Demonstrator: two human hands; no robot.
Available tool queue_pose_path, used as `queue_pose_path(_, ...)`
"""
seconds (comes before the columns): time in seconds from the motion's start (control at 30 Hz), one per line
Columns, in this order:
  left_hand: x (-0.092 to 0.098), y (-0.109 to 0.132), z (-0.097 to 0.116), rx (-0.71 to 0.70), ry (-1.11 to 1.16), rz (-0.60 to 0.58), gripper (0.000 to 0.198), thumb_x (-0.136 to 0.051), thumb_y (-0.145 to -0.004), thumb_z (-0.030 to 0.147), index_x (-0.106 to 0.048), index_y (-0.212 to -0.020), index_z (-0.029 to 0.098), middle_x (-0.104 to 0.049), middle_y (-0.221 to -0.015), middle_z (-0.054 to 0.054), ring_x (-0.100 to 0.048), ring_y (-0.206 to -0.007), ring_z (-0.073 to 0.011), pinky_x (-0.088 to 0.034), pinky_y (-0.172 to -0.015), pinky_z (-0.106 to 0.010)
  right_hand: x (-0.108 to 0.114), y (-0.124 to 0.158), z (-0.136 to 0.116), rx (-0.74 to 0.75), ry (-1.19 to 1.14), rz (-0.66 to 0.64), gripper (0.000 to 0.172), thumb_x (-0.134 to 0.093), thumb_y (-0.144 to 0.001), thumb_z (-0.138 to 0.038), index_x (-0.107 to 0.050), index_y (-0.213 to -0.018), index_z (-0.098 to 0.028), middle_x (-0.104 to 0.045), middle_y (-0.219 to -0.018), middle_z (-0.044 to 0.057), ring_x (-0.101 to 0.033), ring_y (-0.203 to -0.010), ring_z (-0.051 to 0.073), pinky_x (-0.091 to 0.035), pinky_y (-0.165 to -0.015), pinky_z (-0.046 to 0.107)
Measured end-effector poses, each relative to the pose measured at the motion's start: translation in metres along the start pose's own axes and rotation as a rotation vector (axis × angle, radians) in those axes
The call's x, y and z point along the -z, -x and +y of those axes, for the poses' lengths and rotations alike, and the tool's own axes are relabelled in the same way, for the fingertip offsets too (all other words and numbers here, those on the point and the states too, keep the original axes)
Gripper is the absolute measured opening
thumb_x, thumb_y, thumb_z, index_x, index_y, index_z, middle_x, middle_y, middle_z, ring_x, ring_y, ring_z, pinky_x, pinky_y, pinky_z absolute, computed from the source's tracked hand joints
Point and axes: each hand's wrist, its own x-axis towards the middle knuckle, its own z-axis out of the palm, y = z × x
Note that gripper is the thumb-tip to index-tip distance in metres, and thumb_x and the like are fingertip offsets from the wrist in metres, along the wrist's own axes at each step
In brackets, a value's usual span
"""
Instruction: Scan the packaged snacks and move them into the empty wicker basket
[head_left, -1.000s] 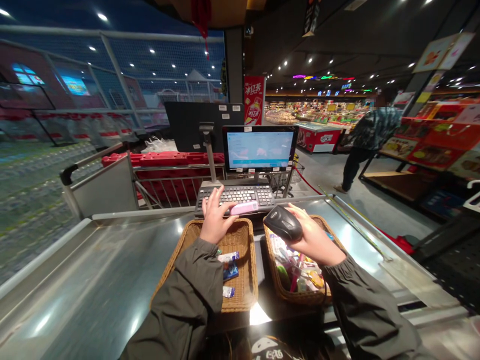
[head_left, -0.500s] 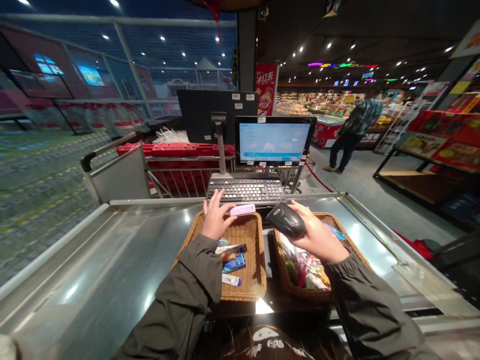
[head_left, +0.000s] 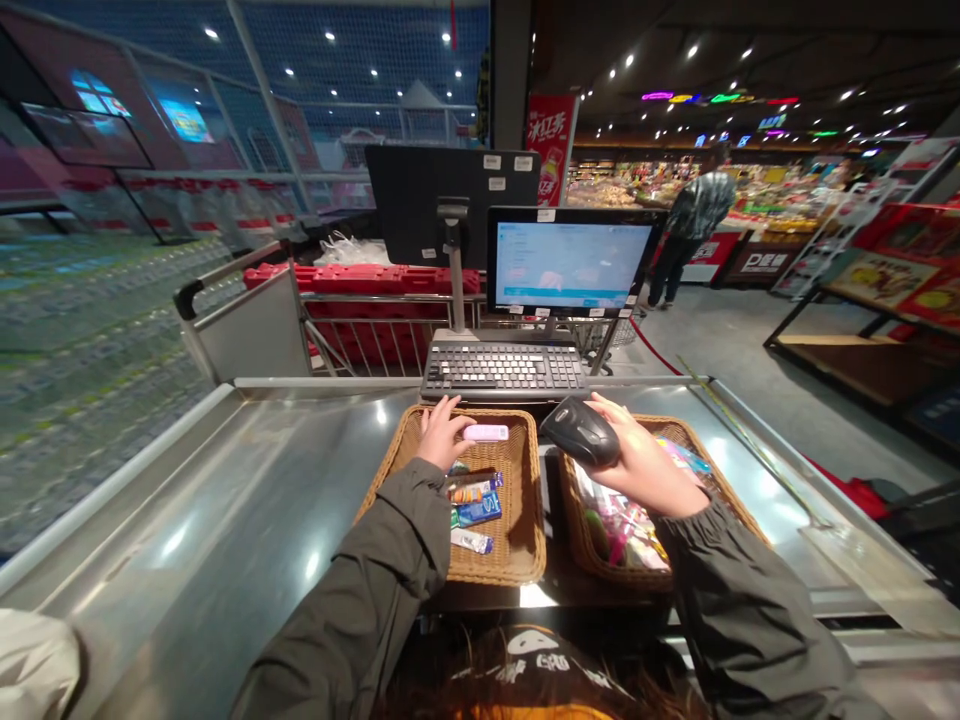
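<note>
My left hand (head_left: 444,437) pinches one end of a small pink oblong item (head_left: 487,433); its exact kind is not clear. That hand is over the far end of the left wicker basket (head_left: 534,520), where several small packets (head_left: 478,510) lie. My right hand (head_left: 646,465) is wrapped round a black barcode scanner (head_left: 580,432), its head pointing left toward the gap between the baskets. Beneath the scanner and right hand stands the right wicker basket (head_left: 622,576), filled with colourful wrapped goods (head_left: 616,525), partly hidden by my arm.
Both baskets stand at a metal counter (head_left: 300,450). Beyond them are a keyboard (head_left: 506,368), a lit screen (head_left: 571,260) and a second monitor (head_left: 450,200) seen from behind. A shopping cart (head_left: 375,340) stands behind the counter. Farther right, a person (head_left: 694,220) stands among the displays.
My left hand has lowered with the pink item from near the keyboard's front edge into the left basket's far end. The scanner stays in my right hand. The view has tilted down slightly.
</note>
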Motion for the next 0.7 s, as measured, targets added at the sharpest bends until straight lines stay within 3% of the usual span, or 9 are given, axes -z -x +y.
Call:
queue_pose_path(0.2,-0.026,0.000,-0.017,0.045,0.027,-0.172,0.032,-0.075,-0.074,0.024,-0.070,-0.106,0.030,-0.052,-0.143,-0.006,-0.030,-0.144,-0.0320,-0.013,-0.117,-0.062,-0.002,-0.003,0.001,-0.008,-0.004,-0.005,0.047,-0.066,-0.074,-0.024,-0.062,-0.120,-0.022,-0.055,-0.138,0.011,-0.036,-0.142,0.037,-0.030,-0.115,0.063)
queue_pose_path(0.4,-0.055,-0.002,-0.028,0.071,0.011,-0.264,0.032,-0.078,-0.070,0.031,-0.074,-0.102,0.032,-0.059,-0.134,-0.005,-0.039,-0.137,-0.0322,-0.019,-0.115,-0.059,-0.004,-0.006,-0.001,-0.035,0.006,-0.007,0.045,-0.065,-0.074,-0.024,-0.063,-0.118,-0.019,-0.055,-0.137,0.013,-0.037,-0.141,0.038,-0.030,-0.115,0.063)
queue_pose_path(0.7,-0.078,0.005,-0.034,0.051,-0.092,-0.222,0.027,-0.076,-0.072,0.031,-0.077,-0.099,0.030,-0.056,-0.138,-0.008,-0.037,-0.138,-0.0329,-0.017,-0.116,-0.057,-0.002,-0.009,0.002,-0.060,0.000,0.009,0.056,-0.067,-0.072,-0.024,-0.058,-0.127,-0.020,-0.056,-0.137,0.012,-0.037,-0.141,0.039,-0.031,-0.114,0.063)
